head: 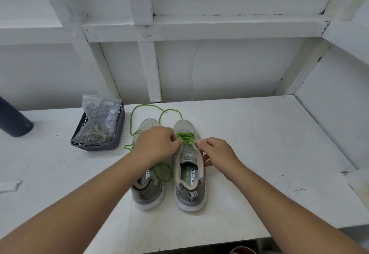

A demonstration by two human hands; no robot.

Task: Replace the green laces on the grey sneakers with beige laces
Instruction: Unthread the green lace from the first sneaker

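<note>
Both hands, left (157,144) and right (216,154), pinch the green lace (185,137) on the right sneaker (189,174) mid-desk, unthreading; lower rows probably next.

White shelf (249,134), two grey sneakers (189,184), dark basket (99,144), loose green lace (135,118)

Right sneaker (189,174), insole: "MEMORY FOAM" in print running heel-to-toe, with a yellow-green "SKECHERS" logo just at its 9 o'clock. Left sneaker (146,182), insole: only "MORY F" shows, the rest hidden under the forearm.
</note>
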